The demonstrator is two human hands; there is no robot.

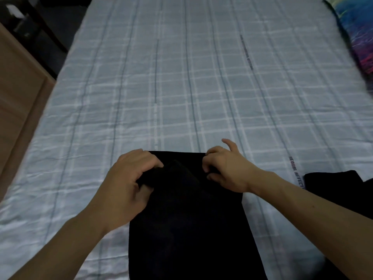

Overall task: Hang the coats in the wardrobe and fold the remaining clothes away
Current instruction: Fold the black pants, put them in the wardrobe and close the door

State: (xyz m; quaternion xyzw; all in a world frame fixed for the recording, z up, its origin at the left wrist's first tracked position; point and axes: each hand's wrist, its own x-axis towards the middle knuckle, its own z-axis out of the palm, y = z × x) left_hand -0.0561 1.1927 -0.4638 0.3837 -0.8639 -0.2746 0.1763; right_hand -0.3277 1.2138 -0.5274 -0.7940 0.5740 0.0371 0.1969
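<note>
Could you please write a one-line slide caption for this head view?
Both hands, left and right, grip the far edge of a black garment on a plaid bed.

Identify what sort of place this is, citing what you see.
Most likely a bedroom: a bed with a pale blue checked sheet, a colourful pillow at its far corner, and a black garment being folded on it.

Bed (201, 77) with pale blue checked sheet fills frame; colourful pillow (355, 31) upper right; wooden furniture (18, 93) at left edge.
</note>
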